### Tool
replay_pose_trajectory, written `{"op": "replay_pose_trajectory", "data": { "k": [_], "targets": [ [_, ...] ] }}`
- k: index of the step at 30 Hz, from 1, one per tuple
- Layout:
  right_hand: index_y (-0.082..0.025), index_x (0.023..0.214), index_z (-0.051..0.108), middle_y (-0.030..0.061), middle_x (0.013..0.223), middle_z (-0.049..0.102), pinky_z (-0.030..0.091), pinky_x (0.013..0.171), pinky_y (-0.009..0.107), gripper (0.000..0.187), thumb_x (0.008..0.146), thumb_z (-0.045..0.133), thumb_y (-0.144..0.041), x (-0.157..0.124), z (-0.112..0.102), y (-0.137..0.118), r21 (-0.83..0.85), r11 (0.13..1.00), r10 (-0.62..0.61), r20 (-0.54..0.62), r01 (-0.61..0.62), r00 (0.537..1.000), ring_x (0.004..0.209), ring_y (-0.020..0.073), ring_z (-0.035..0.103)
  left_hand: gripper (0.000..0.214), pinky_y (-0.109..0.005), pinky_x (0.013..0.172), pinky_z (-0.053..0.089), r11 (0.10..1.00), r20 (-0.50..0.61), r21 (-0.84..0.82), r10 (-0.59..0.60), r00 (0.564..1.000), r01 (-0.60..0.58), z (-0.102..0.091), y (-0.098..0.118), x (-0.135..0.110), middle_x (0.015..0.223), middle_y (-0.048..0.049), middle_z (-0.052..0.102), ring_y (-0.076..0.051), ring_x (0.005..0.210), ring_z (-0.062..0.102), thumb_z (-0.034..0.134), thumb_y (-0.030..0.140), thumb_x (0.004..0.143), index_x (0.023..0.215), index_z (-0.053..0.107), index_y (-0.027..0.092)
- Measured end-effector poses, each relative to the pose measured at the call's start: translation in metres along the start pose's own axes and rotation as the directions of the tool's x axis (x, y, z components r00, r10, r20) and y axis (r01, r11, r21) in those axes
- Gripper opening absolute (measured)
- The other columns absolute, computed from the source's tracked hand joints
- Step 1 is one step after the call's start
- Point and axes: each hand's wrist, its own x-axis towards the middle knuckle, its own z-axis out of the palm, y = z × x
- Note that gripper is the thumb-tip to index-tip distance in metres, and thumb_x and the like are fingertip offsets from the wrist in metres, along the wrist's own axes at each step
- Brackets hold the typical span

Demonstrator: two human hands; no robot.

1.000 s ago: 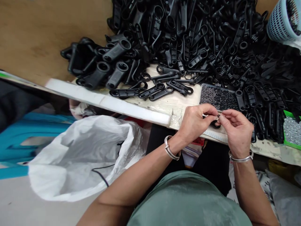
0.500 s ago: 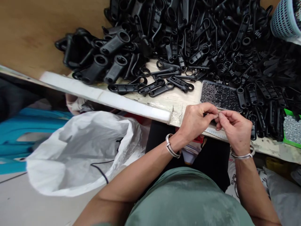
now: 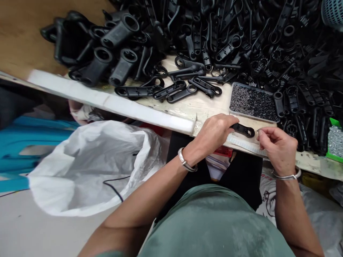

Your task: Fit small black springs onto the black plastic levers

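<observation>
My left hand [image 3: 217,132] grips one end of a black plastic handle part [image 3: 245,130] at the table's front edge. The part's round, holed end points toward my right hand [image 3: 280,146]. That hand's thumb and index finger are pinched together on something tiny and thin, too small to name, just right of the part. Behind both hands stands a clear tray [image 3: 253,116] of small dark pieces, greyish on its left side and black on its right. Several matching handle parts [image 3: 182,93] lie on the table to the left of the tray.
A large heap of black plastic parts [image 3: 222,35] covers the table's back. White foam [image 3: 112,101] lines the front edge at left, above an open white sack [image 3: 91,171]. At right are a green tray [image 3: 334,139] of silvery pieces and a blue basket [image 3: 333,12].
My hands, fingertips together before, have parted. The right moved right, still pinched; the left went slightly left, and the black handle part now shows between them. The camera view shifted a little.
</observation>
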Motion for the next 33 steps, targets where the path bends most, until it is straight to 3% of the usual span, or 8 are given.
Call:
{"op": "replay_pose_trajectory", "data": {
  "k": [6, 13, 21, 29, 33],
  "targets": [
    [-0.018, 0.079, 0.072, 0.0004, 0.064, 0.068, 0.05, 0.057, 0.024, 0.015, 0.085, 0.063, -0.028, -0.009, 0.001, 0.009, -0.227, 0.962, -0.166, -0.051, 0.15, 0.985, 0.053, 0.0135, 0.061, 0.011, -0.029, 0.072, 0.053, 0.999, -0.093, -0.001, 0.049, 0.994, -0.049, 0.008, 0.009, -0.015, 0.087, -0.0036, 0.073, -0.02, 0.082, 0.067, 0.069, 0.009, 0.081, 0.09, 0.069, 0.016],
    [-0.019, 0.08, 0.071, 0.002, 0.069, 0.071, 0.051, 0.06, 0.025, 0.016, 0.087, 0.06, -0.027, -0.01, 0.006, 0.01, -0.326, 0.916, -0.249, -0.004, 0.234, 0.968, 0.057, 0.0157, 0.064, 0.02, -0.029, 0.082, 0.053, 0.984, -0.208, -0.158, 0.049, 0.977, -0.083, 0.016, 0.01, -0.019, 0.097, -0.004, 0.072, -0.018, 0.091, 0.065, 0.073, 0.01, 0.08, 0.098, 0.067, 0.016],
    [-0.02, 0.082, 0.07, 0.0031, 0.071, 0.072, 0.049, 0.06, 0.025, 0.017, 0.091, 0.057, -0.025, -0.01, 0.013, 0.003, -0.416, 0.854, -0.328, 0.037, 0.313, 0.944, 0.059, 0.0162, 0.066, 0.015, -0.028, 0.081, 0.054, 0.973, -0.219, -0.227, -0.006, 0.976, -0.045, 0.026, 0.011, -0.021, 0.093, -0.0021, 0.074, -0.016, 0.088, 0.066, 0.065, 0.011, 0.086, 0.098, 0.068, 0.019],
    [-0.016, 0.088, 0.067, 0.0064, 0.075, 0.071, 0.045, 0.064, 0.027, 0.022, 0.097, 0.048, -0.021, -0.011, 0.018, 0.002, -0.56, 0.694, -0.453, 0.15, 0.453, 0.879, 0.068, 0.0178, 0.066, 0.014, -0.027, 0.081, 0.054, 0.969, -0.258, -0.237, 0.007, 0.966, -0.071, 0.029, 0.01, -0.022, 0.094, -0.0029, 0.074, -0.016, 0.088, 0.067, 0.066, 0.011, 0.086, 0.098, 0.068, 0.017],
    [-0.016, 0.082, 0.065, 0.0077, 0.07, 0.067, 0.039, 0.059, 0.03, 0.025, 0.097, 0.044, -0.02, -0.015, 0.022, -0.011, -0.636, 0.639, -0.392, 0.214, 0.433, 0.894, 0.063, 0.0193, 0.063, 0.013, -0.027, 0.08, 0.054, 0.969, -0.241, -0.242, -0.012, 0.97, -0.048, 0.029, 0.01, -0.023, 0.092, -0.0014, 0.073, -0.015, 0.087, 0.066, 0.065, 0.012, 0.087, 0.097, 0.068, 0.018]
  ]
}}
